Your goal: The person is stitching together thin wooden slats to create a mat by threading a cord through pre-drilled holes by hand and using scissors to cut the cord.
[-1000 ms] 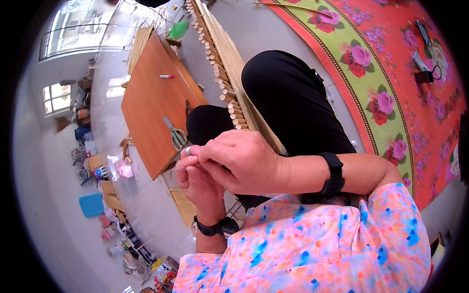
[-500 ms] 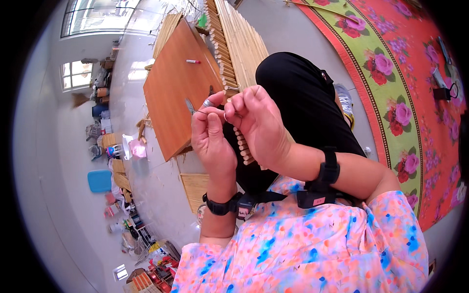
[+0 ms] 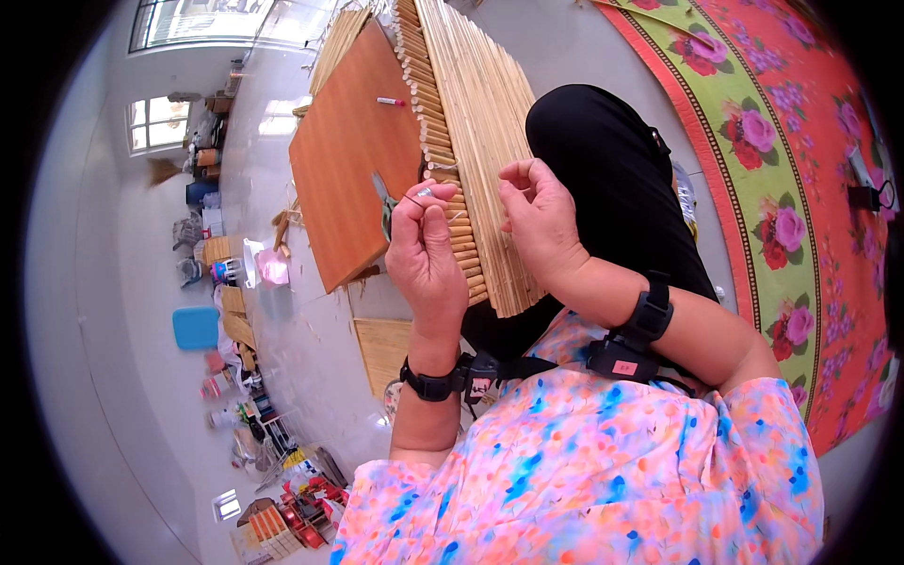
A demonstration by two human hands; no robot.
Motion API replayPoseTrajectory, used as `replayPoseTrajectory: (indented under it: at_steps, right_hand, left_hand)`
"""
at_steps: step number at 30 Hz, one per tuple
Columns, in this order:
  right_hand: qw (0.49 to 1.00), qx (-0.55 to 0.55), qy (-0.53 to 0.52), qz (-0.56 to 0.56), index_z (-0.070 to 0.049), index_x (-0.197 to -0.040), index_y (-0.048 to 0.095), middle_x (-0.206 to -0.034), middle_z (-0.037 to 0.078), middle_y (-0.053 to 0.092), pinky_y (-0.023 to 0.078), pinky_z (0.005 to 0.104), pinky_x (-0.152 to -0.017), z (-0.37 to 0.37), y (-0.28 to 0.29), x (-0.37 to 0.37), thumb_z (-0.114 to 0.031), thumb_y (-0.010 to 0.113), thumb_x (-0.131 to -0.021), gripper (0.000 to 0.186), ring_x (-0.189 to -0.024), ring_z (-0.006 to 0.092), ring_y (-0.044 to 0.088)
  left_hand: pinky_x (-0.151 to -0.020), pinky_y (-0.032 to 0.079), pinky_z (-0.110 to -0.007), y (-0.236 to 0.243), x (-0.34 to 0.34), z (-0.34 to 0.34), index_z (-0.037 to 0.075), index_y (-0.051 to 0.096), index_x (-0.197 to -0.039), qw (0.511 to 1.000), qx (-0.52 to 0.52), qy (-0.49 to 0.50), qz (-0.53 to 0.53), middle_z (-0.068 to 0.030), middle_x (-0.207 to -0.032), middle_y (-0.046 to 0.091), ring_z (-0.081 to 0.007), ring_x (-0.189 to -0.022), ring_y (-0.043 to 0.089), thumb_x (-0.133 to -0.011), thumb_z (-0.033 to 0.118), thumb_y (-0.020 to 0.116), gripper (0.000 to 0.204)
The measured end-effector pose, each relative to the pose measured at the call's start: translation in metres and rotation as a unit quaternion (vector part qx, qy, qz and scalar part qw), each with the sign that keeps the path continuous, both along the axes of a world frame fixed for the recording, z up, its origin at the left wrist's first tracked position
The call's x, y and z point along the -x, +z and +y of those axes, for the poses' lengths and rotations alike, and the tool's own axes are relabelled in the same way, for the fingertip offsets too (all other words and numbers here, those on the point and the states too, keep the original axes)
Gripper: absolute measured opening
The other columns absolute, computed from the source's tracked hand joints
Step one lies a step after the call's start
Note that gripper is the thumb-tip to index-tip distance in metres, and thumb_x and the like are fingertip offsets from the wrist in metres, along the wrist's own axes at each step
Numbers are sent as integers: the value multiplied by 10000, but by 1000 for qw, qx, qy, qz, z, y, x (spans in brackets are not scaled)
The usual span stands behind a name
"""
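Observation:
My left hand (image 3: pixel 428 268) is raised with thumb and forefinger pinched on a thin dark needle-like strip (image 3: pixel 411 200); a silver ring-like band (image 3: pixel 424 192) sits on one finger. To its right, apart from it, my right hand (image 3: pixel 546 221) is curled with thumb and fingertips together; whatever they hold is too fine to make out. Behind and between the hands lies a mat of pale bamboo-like sticks (image 3: pixel 476 85), its cut round ends in a row along the left edge. Beside my left hand, a cutting tool (image 3: pixel 382 193) with grey blades rests on the brown board (image 3: pixel 344 169).
A red-and-white marker (image 3: pixel 391 101) lies on the board. My bent knee (image 3: pixel 593 132) in black trousers is right of the mat. A flowered red and green cloth (image 3: pixel 753 179) covers the floor at right. Boxes, bags and a blue lid-like panel (image 3: pixel 194 328) line the left wall.
My hands, close together before, have drawn apart, the right one moving rightward. More of the stick mat and the cutting tool shows between and beside them. The whole view has shifted slightly.

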State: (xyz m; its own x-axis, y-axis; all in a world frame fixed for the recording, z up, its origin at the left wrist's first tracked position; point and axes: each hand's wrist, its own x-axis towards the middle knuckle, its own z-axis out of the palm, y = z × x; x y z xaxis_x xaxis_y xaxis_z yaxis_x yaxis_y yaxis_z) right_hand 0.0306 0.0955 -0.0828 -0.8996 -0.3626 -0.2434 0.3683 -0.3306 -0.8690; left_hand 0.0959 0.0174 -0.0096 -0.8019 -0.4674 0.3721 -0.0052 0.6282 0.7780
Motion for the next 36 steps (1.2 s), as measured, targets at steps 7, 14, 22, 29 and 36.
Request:
replayPoseTrajectory:
  at_steps: [7, 14, 22, 29, 36]
  right_hand:
    - [994, -60, 93, -3, 2, -933, 663, -817, 109, 676, 517, 321, -669, 1, 3, 10, -90, 624, -850, 130, -679, 189, 635]
    - [963, -108, 15, 246, -38, -898, 699, -817, 126, 646, 522, 344, -642, 2, 7, 14, -67, 695, -809, 93, -697, 273, 653]
    - [870, -220, 60, 438, -36, -829, 600, -823, 127, 577, 537, 429, -654, 4, 8, 26, -109, 601, -867, 83, -719, 328, 641]
    - [871, -221, 138, 416, -7, -950, 519, -891, 184, 572, 527, 454, -685, 4, 0, 22, -68, 530, -889, 87, -799, 386, 624]
    - [924, -133, 114, 340, -11, -927, 621, -895, 164, 635, 531, 407, -721, 9, 6, 26, -65, 637, -846, 98, -809, 345, 647]
  left_hand:
    - [-973, 427, -305, -3, 0, -5, 2, 563, -1009, 1000, 5, -6, 23, -76, -1048, 656, -157, -1071, 570, -1026, 97, 483, 126]
    - [-1010, 413, -329, -3, 2, -2, 2, 551, -1005, 999, -31, -14, 36, -77, -1046, 651, -181, -1087, 564, -1028, 88, 474, 118]
    - [-957, 433, -301, -5, 1, -4, -4, 565, -1003, 999, -22, -4, 35, -76, -1043, 652, -148, -1036, 566, -1026, 89, 482, 126]
    - [-894, 452, -269, -6, -1, -6, -5, 573, -1021, 999, -11, 9, 31, -80, -1043, 660, -129, -982, 573, -1022, 99, 497, 129]
    - [-911, 451, -277, -7, -3, -8, -7, 572, -1014, 999, -19, 15, 37, -81, -1051, 657, -138, -988, 575, -1020, 94, 498, 125]
